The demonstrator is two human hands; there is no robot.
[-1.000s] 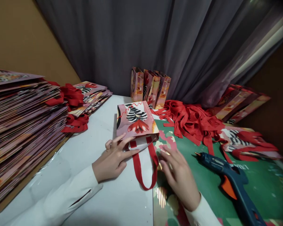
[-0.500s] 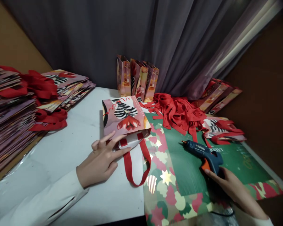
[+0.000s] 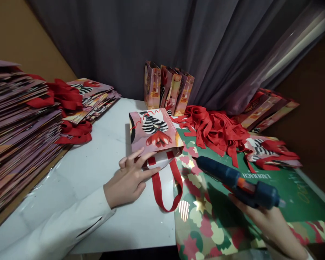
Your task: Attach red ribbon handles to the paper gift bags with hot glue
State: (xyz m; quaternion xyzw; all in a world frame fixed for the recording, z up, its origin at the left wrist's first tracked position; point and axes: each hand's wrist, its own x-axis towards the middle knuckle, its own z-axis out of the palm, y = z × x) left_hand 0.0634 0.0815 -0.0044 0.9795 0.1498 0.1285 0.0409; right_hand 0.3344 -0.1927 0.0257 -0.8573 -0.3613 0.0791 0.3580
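A pink paper bag (image 3: 157,131) with a zebra-striped pattern and a red flower lies on the white table, its open mouth toward me. From the mouth a red ribbon handle (image 3: 157,191) loops out over the table. My left hand (image 3: 131,177) rests with fingers spread at the bag's mouth, fingertips on its edge and inside. My right hand (image 3: 256,209) is wrapped round a dark blue glue gun (image 3: 222,171), raised above the green board with the nozzle pointing left toward the bag.
Tall stacks of flat bags (image 3: 21,141) with red ribbons stand at the left. Upright bags (image 3: 170,88) stand by the curtain. A heap of red ribbons (image 3: 213,128) lies on the green board (image 3: 284,202), with more bags (image 3: 268,108) at the right.
My right hand has lifted the glue gun off the green board and turned it so the rear faces me. The view has shifted left; my left hand stays at the bag's mouth.
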